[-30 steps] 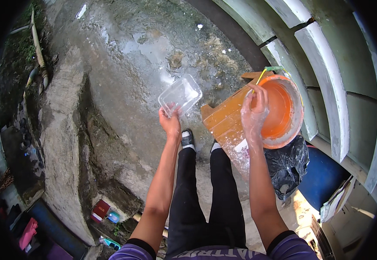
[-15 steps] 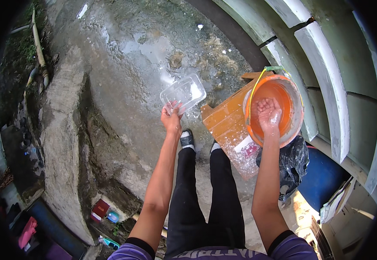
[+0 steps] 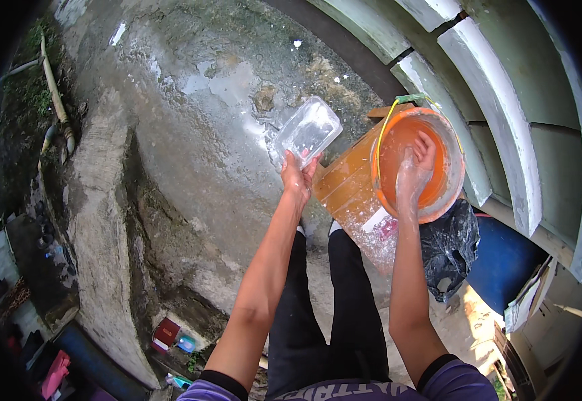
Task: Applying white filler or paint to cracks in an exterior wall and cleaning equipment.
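A clear plastic food container (image 3: 309, 128), rectangular with rounded corners, is gripped at its near edge by my left hand (image 3: 298, 175). It is held tilted above the wet ground, left of an orange bucket (image 3: 457, 155). Inside the bucket's mouth is my right hand (image 3: 416, 164), wet, with fingers apart and slightly bent and nothing visible in it. The bucket has a yellow handle with a green grip (image 3: 410, 98). Reddish-orange liquid or the inner wall shows behind the hand; which one I cannot tell.
The bucket stands on an orange-brown wooden piece (image 3: 346, 179) spattered white. A black plastic bag (image 3: 448, 250) and a blue object (image 3: 505, 274) lie near it. White-edged steps or ledges (image 3: 495, 100) curve along the right. A raised concrete edge (image 3: 97, 234) runs along the left.
My left hand has moved the container rightward and up, closer to the bucket. My right hand has turned in the bucket from palm-up with curled fingers to fingers pointing up and right.
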`<state>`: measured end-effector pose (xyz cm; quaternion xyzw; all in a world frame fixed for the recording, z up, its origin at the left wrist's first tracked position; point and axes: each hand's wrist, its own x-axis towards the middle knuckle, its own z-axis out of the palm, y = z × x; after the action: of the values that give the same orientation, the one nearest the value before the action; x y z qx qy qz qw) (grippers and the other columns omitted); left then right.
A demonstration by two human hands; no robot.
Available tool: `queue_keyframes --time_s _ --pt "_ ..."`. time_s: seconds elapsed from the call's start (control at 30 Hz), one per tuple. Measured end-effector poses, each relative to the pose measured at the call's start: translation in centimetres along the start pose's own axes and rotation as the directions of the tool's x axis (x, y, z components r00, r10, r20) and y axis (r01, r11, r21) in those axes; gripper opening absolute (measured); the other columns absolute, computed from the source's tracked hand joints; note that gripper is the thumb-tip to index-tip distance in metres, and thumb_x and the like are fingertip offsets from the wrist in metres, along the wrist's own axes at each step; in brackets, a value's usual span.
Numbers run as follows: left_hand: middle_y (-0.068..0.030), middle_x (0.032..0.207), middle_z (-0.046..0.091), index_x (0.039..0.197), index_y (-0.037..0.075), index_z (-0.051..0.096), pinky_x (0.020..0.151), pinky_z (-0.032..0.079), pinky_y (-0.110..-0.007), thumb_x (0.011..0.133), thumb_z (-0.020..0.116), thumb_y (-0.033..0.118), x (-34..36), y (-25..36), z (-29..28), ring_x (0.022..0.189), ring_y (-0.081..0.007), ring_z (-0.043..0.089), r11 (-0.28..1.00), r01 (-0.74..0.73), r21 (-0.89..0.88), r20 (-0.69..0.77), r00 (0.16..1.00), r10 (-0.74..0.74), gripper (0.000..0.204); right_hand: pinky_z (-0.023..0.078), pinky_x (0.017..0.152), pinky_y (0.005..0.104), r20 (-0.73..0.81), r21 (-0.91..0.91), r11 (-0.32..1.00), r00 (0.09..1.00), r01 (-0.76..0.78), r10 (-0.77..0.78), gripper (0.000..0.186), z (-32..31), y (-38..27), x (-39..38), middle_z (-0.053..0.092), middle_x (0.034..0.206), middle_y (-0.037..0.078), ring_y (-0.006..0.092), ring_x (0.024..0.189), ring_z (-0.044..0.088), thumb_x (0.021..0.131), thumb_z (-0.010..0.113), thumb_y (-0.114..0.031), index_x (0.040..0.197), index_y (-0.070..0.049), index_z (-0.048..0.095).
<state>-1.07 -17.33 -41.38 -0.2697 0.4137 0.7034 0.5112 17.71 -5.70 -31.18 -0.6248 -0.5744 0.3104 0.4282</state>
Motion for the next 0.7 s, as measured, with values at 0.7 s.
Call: queue_keyframes --time_s 0.7 --pt "-0.0144 0.115 0.055 0.112 0.001 0.049 0.093 0.048 -0.045 0.075 0.050 -0.016 -0.1 -0.5 2.5 0.103 -0.0304 0.058 0.250 -0.544 0.801 0.251 0.685 0.684 0.040 0.045 0.097 0.0292 0.840 0.130 0.924 0.535 -0.360 0.091 0.028 3.4 -4.3 -1.3 0.063 0.114 0.009 0.0155 0.108 0.060 0.096 0.057 -0.011 0.121 0.000 0.057"
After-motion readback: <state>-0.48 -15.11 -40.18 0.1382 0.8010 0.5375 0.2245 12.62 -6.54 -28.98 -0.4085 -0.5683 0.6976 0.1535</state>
